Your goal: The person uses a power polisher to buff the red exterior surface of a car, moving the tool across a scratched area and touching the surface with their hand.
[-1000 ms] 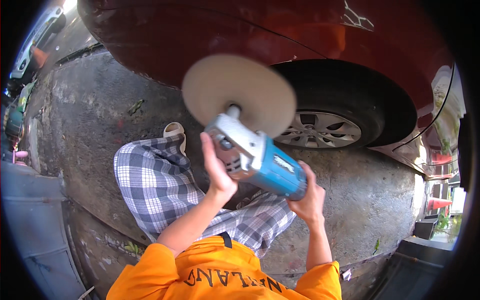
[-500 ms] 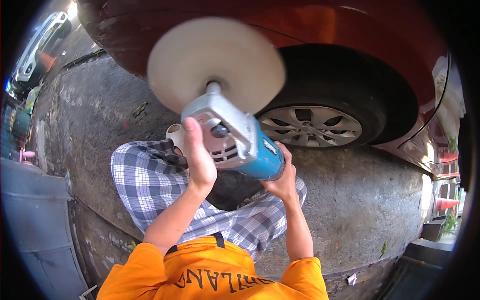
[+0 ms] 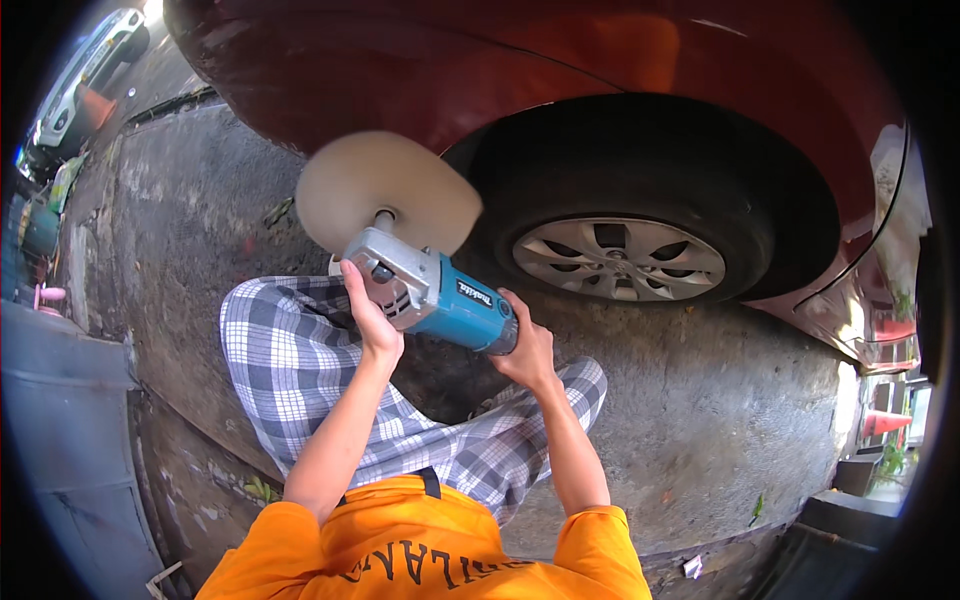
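Both my hands hold a blue and silver electric polisher [image 3: 462,302] above my crossed legs. My left hand [image 3: 373,318] cups the silver gear head, its thumb lying along the side; its other fingers are hidden under the tool. At the rear end of the blue body, my right hand [image 3: 527,345] is wrapped round the housing. A round cream polishing pad [image 3: 375,185], blurred as if spinning, sits on the spindle. Its far edge overlaps the lower part of the red car's bumper [image 3: 400,75]; whether it touches the paint I cannot tell.
Right of the pad is the car's wheel [image 3: 618,258], with a black tyre and silver spoked rim. Rough concrete [image 3: 690,400] surrounds me. A grey metal panel [image 3: 65,420] stands at left. Orange cones [image 3: 95,108] and a white vehicle [image 3: 85,75] show at the far left.
The polisher has come down and to the left with both hands on it. The pad looks smaller and lower, uncovering more of the bumper and the wheel arch.
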Tool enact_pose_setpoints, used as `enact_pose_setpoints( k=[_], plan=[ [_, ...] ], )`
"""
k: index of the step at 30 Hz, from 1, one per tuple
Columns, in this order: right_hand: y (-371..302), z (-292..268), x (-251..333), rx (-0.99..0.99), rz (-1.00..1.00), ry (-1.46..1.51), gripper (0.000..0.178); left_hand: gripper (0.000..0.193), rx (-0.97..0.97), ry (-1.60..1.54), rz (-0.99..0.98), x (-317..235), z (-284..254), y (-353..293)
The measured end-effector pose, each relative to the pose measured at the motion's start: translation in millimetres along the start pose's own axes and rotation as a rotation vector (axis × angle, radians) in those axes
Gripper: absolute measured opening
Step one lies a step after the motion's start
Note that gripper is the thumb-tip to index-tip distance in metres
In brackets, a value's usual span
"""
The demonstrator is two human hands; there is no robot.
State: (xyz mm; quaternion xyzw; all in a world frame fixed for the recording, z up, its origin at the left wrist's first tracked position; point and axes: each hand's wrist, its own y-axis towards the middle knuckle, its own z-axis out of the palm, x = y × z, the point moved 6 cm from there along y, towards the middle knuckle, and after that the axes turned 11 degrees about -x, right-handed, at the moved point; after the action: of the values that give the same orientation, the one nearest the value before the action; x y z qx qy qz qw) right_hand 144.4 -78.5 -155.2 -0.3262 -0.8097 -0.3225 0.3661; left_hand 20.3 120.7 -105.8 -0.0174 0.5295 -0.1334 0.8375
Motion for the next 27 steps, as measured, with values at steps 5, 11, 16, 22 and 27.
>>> enact_pose_setpoints(
  k=[5,11,16,22,27],
  plan=[
    [0.0,-6.9,5.8,0.005,-0.027,-0.083,0.083,0.067,0.012,-0.097,-0.093,8.5,-2.9,2.1],
    [-10.4,-59.3,35.8,-0.333,-0.052,0.037,0.085,0.054,0.394,-0.106,-0.013,-67.4,89.8,-66.0],
    [-5.7,-78.7,42.5,-0.459,-0.106,0.162,0.087,0.059,0.544,-0.035,0.075,-86.1,118.3,-86.0],
    [-2.5,-30.5,9.1,-0.304,-0.069,0.096,0.090,0.057,0.351,-0.164,-0.022,-34.1,55.8,-27.1],
    [4.4,19.9,-15.9,-0.114,-0.012,-0.017,0.086,0.058,0.224,-0.138,-0.006,-0.3,14.0,11.9]
  ],
)
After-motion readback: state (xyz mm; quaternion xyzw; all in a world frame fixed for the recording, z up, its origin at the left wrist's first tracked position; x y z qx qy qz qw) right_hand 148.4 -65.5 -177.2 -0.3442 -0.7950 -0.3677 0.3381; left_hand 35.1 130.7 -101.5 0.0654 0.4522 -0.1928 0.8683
